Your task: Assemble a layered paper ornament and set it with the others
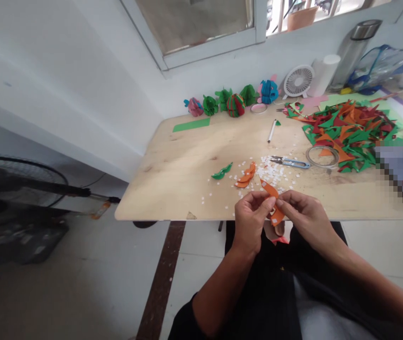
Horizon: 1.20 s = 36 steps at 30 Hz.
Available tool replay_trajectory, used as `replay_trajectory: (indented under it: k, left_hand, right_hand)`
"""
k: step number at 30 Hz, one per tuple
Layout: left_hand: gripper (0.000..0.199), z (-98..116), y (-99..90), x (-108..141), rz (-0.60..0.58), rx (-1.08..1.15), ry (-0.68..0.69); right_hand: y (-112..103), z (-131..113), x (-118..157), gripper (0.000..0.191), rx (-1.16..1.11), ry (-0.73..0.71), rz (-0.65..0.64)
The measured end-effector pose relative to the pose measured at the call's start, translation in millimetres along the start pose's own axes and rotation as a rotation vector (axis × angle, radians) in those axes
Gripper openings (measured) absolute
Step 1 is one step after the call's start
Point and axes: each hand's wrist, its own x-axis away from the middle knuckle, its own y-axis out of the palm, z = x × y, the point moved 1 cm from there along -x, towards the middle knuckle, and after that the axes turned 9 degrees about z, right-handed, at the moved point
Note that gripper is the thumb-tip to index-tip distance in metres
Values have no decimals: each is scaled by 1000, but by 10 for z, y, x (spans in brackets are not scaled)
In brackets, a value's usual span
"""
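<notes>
Between my two hands, just over the table's front edge, is an orange paper piece (277, 216) with small white squares on it. My left hand (252, 217) pinches its left side, and my right hand (305, 217) grips it from the right with thumb and fingers. Beyond them, small white squares (270, 172) lie scattered on the wooden table (173, 174). Other orange pieces (246, 175) and a green curved piece (222, 171) rest left of these. Blue-handled snips (291, 162) lie behind my right hand, beside a roll of clear tape (322, 156).
A large heap of green, orange and red paper pieces (353, 130) covers the right side. Folded paper figures (235, 105), a small white fan (298, 81) and a bottle (355, 54) line the wall. A white pen (271, 131) and green strip (191, 125) lie nearer.
</notes>
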Motion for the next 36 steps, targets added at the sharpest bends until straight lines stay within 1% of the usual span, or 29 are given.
replay_trajectory:
  k: [2, 6, 10, 13, 15, 20, 23, 27, 30, 33, 36]
  left_hand:
    - [13, -3, 14, 25, -12, 21, 12]
    - [16, -41, 35, 54, 12, 62, 9]
    - [20, -60, 56, 48, 49, 110, -24]
    - [22, -39, 74, 26, 103, 150, -9]
    - [22, -25, 87, 5, 111, 149, 11]
    - [23, -20, 108, -67, 135, 89, 68]
    - [23, -26, 113, -110, 151, 91, 86]
    - [23, -33, 118, -140, 154, 137, 50]
    - [26, -31, 118, -145, 165, 154, 45]
    - [29, -38, 114, -148, 175, 142, 75]
    - [32, -60, 112, -159, 215, 104, 136]
  right_hand:
    - [2, -17, 31, 32, 6, 1, -21]
    - [-5, -31, 84, 33, 44, 8, -66]
    - [-26, -22, 112, 31, 113, -18, -54]
    - [-42, -14, 114, 29, 148, -33, -38]
    - [-52, -7, 104, 28, 155, -23, -36]
    - [-59, 16, 49, 28, 123, 8, -58]
    - [-48, 31, 17, 26, 112, 5, -66]
    - [-19, 47, -2, 26, 124, -8, -56]
    - [1, 63, 1, 26, 104, 27, -62]
    - [7, 73, 22, 26, 85, 44, -56]
    - [8, 75, 54, 25, 75, 45, -64]
